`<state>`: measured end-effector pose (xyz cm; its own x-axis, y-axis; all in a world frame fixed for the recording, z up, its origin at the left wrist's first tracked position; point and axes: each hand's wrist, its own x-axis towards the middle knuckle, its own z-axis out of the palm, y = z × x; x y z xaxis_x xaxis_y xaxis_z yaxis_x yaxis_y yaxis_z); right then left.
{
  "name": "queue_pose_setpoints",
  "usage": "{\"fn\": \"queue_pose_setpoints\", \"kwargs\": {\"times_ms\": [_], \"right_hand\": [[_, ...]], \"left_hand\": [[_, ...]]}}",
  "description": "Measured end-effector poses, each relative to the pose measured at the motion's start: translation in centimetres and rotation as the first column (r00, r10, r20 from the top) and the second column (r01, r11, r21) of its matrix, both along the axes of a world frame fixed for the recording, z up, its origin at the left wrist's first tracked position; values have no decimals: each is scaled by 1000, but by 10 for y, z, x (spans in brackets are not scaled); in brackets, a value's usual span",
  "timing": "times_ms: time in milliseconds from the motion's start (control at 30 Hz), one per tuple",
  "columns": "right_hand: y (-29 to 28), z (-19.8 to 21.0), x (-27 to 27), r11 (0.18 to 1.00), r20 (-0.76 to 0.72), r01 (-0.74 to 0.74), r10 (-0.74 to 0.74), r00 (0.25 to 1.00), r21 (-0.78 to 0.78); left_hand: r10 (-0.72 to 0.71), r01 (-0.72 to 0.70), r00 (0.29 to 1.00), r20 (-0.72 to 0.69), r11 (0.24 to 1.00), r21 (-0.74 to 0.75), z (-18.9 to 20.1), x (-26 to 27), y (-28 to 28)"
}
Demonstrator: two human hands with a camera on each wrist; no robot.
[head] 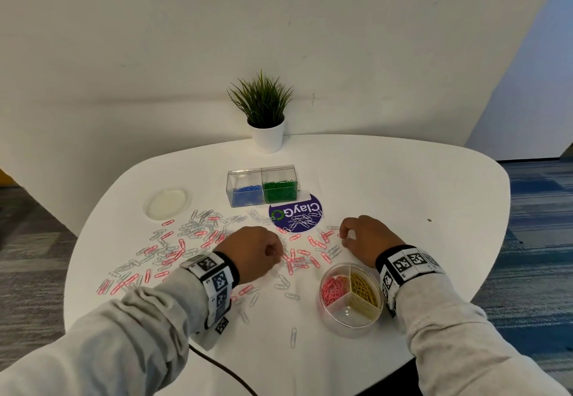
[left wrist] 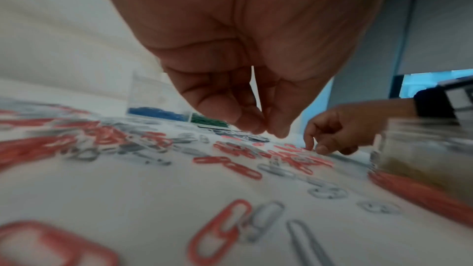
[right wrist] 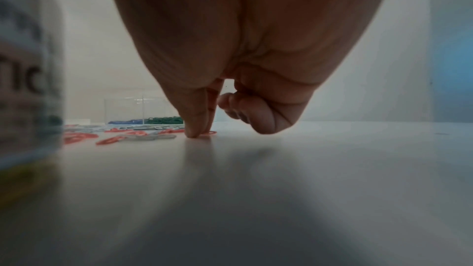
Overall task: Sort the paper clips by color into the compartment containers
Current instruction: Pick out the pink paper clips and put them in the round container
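Note:
Pink and white paper clips (head: 192, 240) lie scattered over the white table (head: 403, 194). A round clear container (head: 352, 315) at the front right has pink clips in one compartment, yellow in another, and a third bare. My left hand (head: 276, 253) hovers just above the middle of the pile with its fingertips (left wrist: 279, 132) drawn together; no clip shows between them. My right hand (head: 342, 237) is down on the table beyond the round container. Its thumb and forefinger (right wrist: 194, 128) pinch a pink clip (right wrist: 211, 133) that lies flat on the table.
A clear two-part box (head: 245, 182) at the back holds blue clips on the left and green on the right. A round lid (head: 166, 206) lies at the back left, a purple sticker (head: 297, 213) mid-table, a potted plant (head: 268, 116) at the far edge. A dark cable (head: 223, 367) crosses the near edge.

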<state>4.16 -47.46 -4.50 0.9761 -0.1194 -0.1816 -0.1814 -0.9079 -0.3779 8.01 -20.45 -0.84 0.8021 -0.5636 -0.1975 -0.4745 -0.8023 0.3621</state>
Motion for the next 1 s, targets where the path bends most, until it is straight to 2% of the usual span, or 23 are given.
{"fn": "queue_pose_setpoints", "kwargs": {"times_ms": [267, 467, 533, 600, 633, 700, 800, 900, 933, 1000], "right_hand": [[3, 1, 1, 997, -34, 71, -70, 997, 28], [9, 8, 3, 1000, -91, 15, -17, 996, -15], [9, 13, 2, 998, -65, 37, -33, 997, 55], [9, 16, 1, 990, -14, 56, -54, 998, 132], [9, 16, 1, 987, 2, 54, -55, 998, 152], [9, 15, 2, 985, 14, 39, -42, 999, 170], [12, 14, 9, 984, -1, 2, -2, 1000, 181], [14, 13, 12, 987, -1, -52, 53, 999, 154], [15, 12, 12, 988, 13, -60, 59, 998, 140], [15, 11, 12, 993, 25, -79, 77, 997, 91]], "left_hand": [[-223, 205, 968, 118, 967, 149, -15, -12, -19], [-339, 301, 925, 175, 930, 212, -15, -13, -13], [-259, 240, 953, 160, 962, 131, -9, -12, -12], [-70, 73, 995, 77, 997, -33, -4, -7, -11], [34, -34, 999, -2, 990, -134, -2, -4, -9], [187, -239, 965, -184, 918, -317, 1, 1, -7], [256, -383, 907, -334, 831, -404, 3, 6, -8], [276, -451, 864, -422, 797, -403, 3, 9, -15], [275, -417, 884, -377, 829, -373, 2, 10, -16], [176, -199, 976, -127, 960, -197, 0, 11, -18]]}}
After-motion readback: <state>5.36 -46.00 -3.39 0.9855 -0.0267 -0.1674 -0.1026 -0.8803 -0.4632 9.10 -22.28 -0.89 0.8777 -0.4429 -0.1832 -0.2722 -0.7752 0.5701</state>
